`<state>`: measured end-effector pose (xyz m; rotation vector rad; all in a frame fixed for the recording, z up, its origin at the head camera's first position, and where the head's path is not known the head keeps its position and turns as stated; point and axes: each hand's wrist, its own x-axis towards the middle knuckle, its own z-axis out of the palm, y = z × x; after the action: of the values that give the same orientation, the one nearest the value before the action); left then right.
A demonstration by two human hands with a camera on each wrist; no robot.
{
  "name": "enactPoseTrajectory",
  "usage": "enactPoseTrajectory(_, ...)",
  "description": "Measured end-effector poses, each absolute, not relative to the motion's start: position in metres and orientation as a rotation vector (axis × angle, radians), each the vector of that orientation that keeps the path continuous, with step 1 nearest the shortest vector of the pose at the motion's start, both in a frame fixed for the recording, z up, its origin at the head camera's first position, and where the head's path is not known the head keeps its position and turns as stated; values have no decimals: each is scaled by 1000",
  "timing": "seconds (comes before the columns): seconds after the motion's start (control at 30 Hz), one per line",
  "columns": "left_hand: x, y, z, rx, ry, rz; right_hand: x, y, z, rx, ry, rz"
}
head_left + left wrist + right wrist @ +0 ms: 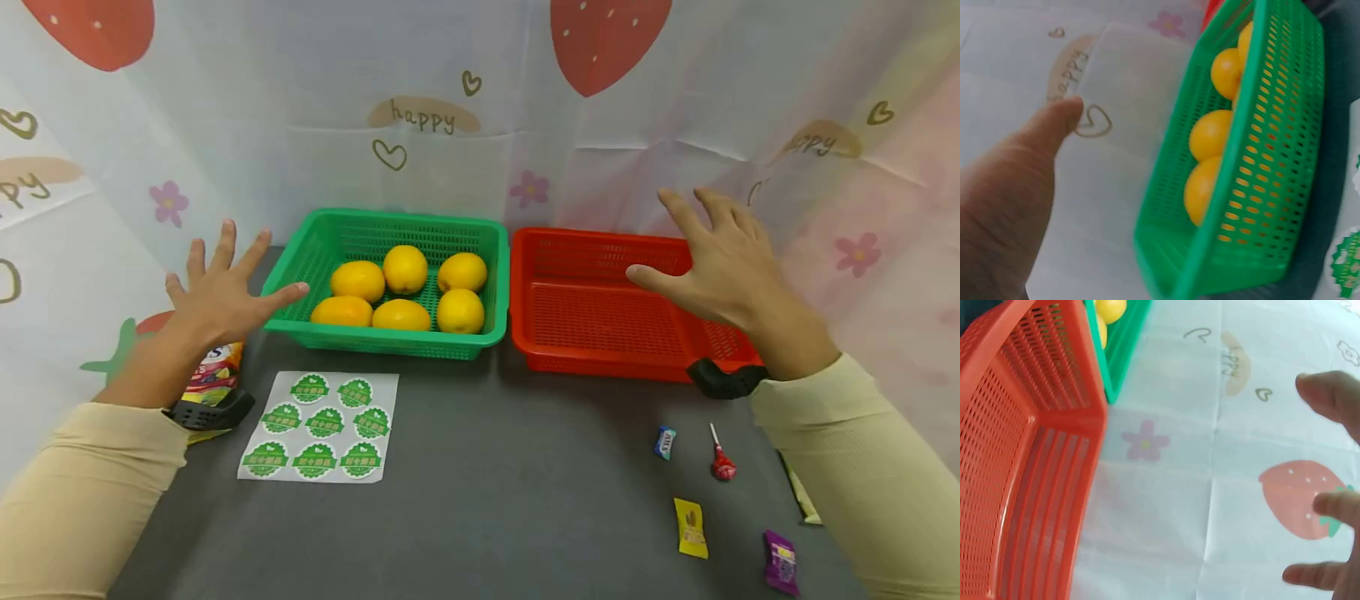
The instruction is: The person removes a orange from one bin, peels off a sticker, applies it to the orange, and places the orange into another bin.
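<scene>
My left hand (pixel 217 308) is held up with fingers spread, left of the green basket (pixel 390 342), its thumb near the rim. In the left wrist view the thumb points toward that basket (pixel 1272 156). Several yellow-orange fruits (pixel 405 269) lie inside it. My right hand (pixel 723 262), fingers also spread, is raised over the right part of the red basket (pixel 600 362), and no fruit shows in there. Neither hand holds anything. A sheet of round green stickers (pixel 326 422) lies flat in front of the green basket.
Right of centre on the grey table (pixel 510 500) lie a blue candy (pixel 664 442), a red lollipop (pixel 723 463), a yellow packet (pixel 691 528) and a purple packet (pixel 782 562). A colourful snack bag (pixel 217 375) is partly behind my left wrist. A printed curtain (pixel 337 92) hangs behind.
</scene>
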<state>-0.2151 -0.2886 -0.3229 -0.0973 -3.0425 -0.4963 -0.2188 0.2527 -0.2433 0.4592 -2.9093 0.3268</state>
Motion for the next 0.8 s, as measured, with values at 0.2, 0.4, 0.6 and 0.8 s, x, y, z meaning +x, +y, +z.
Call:
enactPoseTrajectory(0.2,-216,-298,-351,-137,-2970,-655,-233,230,-257,731,-2788,549)
enactPoseTrajectory(0.4,-223,-300,-373,-147,-2917,-768,-253,205,-272,895,-2788,713)
enactPoseTrajectory(0.6,-231,-299,-390,-150,-2915,-820,-273,177,-282,990,-2832,793)
enactPoseTrajectory(0.8,-233,-302,-406,-148,-2919,-856,-289,139,-300,1107,-2873,823)
